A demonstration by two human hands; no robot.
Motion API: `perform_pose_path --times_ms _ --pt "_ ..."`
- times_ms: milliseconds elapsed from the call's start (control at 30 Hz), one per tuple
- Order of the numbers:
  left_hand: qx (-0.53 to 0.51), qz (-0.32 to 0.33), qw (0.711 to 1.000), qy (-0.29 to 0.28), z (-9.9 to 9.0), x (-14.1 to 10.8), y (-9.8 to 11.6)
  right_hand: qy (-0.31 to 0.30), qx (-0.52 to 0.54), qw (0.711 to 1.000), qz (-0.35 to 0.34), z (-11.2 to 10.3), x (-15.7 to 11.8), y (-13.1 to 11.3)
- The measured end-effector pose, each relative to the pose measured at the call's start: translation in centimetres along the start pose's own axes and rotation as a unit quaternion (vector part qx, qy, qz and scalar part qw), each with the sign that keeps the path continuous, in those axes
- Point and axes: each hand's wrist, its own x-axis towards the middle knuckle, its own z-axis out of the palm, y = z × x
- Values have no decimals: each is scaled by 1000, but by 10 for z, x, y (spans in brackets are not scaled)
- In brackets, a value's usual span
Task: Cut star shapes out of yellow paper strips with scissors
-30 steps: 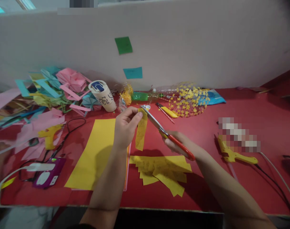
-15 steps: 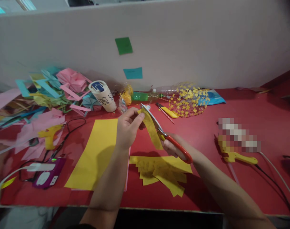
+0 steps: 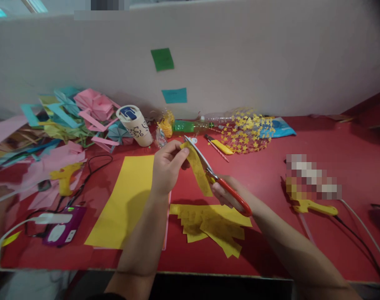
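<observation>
Yellow strip (image 3: 199, 173) hangs in the head view over the middle of the red surface (image 3: 258, 164), its top pinched between thumb (image 3: 180, 156) and fingers of the left hand (image 3: 165, 168). The right hand (image 3: 224, 194) grips the scissors (image 3: 232, 193) by the handles. The blade tips lie close to that thumb — a slipping pinch might nick it, or a swinging strip skew the cut. Left forearm (image 3: 142, 229) rises from the near edge; right forearm (image 3: 289, 233) slants in from the near right corner.

likely a craft workshop: scissors (image 3: 221, 183), glue gun (image 3: 65, 179), folded coloured paper (image 3: 94, 104).
</observation>
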Motion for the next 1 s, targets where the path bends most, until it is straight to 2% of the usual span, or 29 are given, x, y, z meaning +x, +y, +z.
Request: perform_pose_path --times_ms 1000 --pt "-10 -16 1000 -2 -2 1 1 17 -33 999 1 -3 -3 -19"
